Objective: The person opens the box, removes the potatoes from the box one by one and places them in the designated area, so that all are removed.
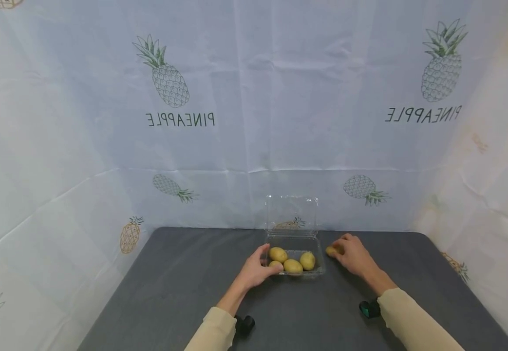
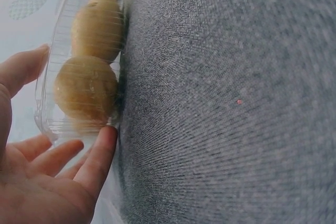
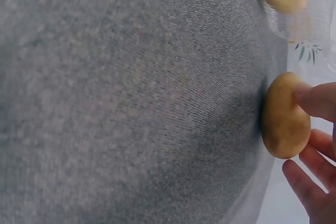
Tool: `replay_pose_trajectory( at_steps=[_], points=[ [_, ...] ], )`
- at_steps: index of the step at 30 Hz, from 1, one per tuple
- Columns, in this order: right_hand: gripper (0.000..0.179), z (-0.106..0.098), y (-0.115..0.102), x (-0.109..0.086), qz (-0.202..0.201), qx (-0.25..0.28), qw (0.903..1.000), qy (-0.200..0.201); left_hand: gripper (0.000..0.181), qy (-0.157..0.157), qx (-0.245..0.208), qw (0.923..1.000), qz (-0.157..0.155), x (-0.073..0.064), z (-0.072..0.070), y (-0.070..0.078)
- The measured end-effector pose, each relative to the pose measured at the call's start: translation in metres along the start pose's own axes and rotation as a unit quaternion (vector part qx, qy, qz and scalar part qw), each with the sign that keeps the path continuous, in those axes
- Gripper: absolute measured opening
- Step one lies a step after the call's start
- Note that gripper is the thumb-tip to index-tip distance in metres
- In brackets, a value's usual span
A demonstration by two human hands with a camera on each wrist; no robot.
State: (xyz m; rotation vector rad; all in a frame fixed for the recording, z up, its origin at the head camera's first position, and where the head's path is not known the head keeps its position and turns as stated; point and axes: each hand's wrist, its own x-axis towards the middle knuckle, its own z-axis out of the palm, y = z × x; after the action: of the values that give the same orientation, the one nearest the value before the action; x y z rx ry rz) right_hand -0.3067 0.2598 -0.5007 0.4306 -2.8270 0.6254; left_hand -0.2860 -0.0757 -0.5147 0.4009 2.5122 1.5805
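Observation:
A clear plastic clamshell container (image 1: 321, 269) stands on the table with several yellow potatoes (image 1: 293, 266) inside. Its transparent lid (image 1: 292, 214) is raised at the back. My left hand (image 1: 254, 269) holds the container's left end; in the left wrist view the thumb (image 2: 27, 66) is at the rim and the fingertips touch the lower side. To the right of the container, my right hand (image 1: 353, 254) pinches a single oval potato (image 3: 286, 116) at the table surface. The thumb (image 3: 317, 99) lies on that potato, with the other fingers around its far side, partly cut off by the frame.
The dark grey cloth-covered table (image 1: 183, 292) reaches back to a hanging white curtain (image 1: 245, 97) printed with pineapples. Curtain also flanks both sides. A black wrist device (image 1: 245, 325) shows at the left sleeve, another (image 1: 369, 308) at the right.

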Motion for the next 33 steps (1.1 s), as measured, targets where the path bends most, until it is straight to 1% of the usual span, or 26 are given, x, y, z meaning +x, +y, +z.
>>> replay_pose_trajectory(
  at_steps=[5,9,12,20,26,29,33],
  points=[
    [0.019,-0.007,-0.001,0.001,-0.009,-0.007,0.9999,-0.008,0.085,0.001,0.000,1.0000,-0.001,0.002,-0.001,0.000],
    [0.021,-0.012,-0.002,0.002,-0.020,-0.005,0.9998,0.000,0.086,0.000,0.000,1.0000,-0.003,0.002,-0.001,0.001],
    [0.021,-0.015,-0.006,0.002,-0.019,0.009,0.9997,0.011,0.087,0.000,0.000,1.0000,-0.006,0.002,-0.001,0.001],
    [0.021,-0.025,-0.028,0.001,-0.026,0.042,0.9979,0.041,0.086,-0.003,0.004,1.0000,0.005,0.001,-0.002,-0.001],
    [0.023,-0.030,-0.047,-0.001,-0.023,0.076,0.9952,0.057,0.086,0.000,0.005,1.0000,0.004,0.000,-0.001,0.000],
    [0.025,-0.029,-0.053,-0.001,-0.014,0.092,0.9939,0.060,0.086,-0.001,0.006,1.0000,0.006,0.000,0.000,0.000],
    [0.026,-0.024,-0.060,0.002,-0.019,0.101,0.9927,0.063,0.086,-0.003,0.004,1.0000,0.003,-0.001,-0.001,0.001]
  ],
)
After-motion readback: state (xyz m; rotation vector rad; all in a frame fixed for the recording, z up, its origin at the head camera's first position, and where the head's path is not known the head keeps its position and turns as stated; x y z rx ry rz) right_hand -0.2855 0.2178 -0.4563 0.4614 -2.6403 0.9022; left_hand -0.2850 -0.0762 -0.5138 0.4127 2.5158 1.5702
